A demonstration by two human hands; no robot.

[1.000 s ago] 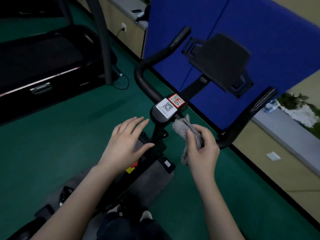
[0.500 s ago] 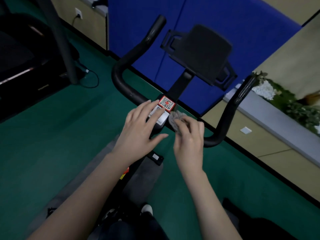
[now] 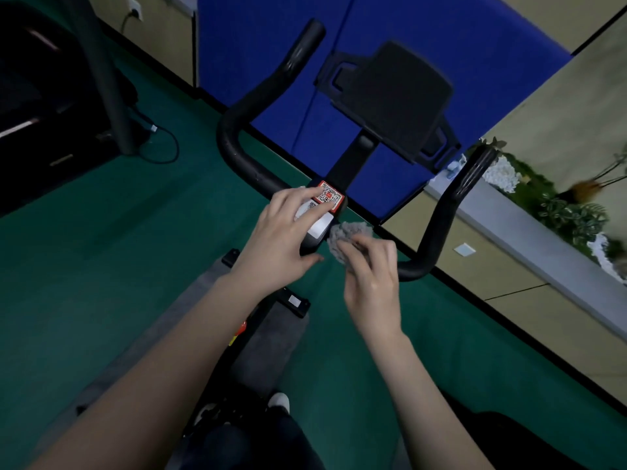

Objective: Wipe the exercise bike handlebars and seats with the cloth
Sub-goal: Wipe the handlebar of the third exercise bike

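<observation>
Green carpet (image 3: 84, 266) and a blue panel (image 3: 407, 28) lay behind the black handlebars (image 3: 234, 144). With fingers straight and released, the left hand (image 3: 285, 239) rested on the centre block, over its white label (image 3: 320, 227) and touching a red QR sticker (image 3: 329, 196), unreadable. Just beside it, the right hand (image 3: 371, 273) pinched a bunched grey cloth (image 3: 346, 234) against the bar.

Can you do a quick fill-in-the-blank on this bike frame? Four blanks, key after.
1. The grey cloth is bunched in the ____ hand.
2. The left hand rests with straight fingers on the block bearing the ____ code stickers.
3. The handlebar is coloured ____.
4. The floor is coloured ____.

Missing words: right; QR; black; green
</observation>
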